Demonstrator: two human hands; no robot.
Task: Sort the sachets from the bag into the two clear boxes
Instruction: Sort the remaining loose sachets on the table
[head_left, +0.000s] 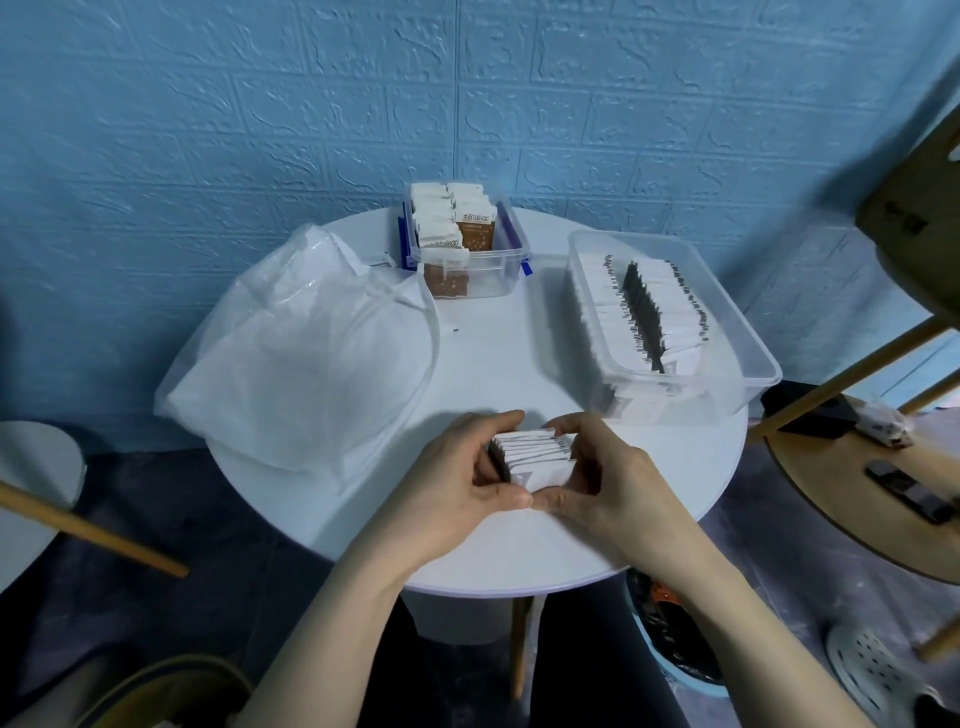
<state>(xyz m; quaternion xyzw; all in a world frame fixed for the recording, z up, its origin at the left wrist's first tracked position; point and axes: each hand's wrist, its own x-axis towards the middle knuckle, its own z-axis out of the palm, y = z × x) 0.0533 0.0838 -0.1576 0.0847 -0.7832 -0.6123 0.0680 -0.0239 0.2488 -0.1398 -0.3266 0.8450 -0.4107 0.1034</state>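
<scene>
We've got a stack of white sachets squared up between both hands — left hand and right hand each closed on an end of it, thumbs meeting at the near edge, low over the desk. Beyond the right hand, the long box already holds a dense row of white sachets. Straight ahead of the hands, the small box is near full of brown ones. Beyond the left hand, the bag lies slack and looks about empty; can't tell for sure. We judge sorting mostly done — this stack likely belongs in the long box.
</scene>
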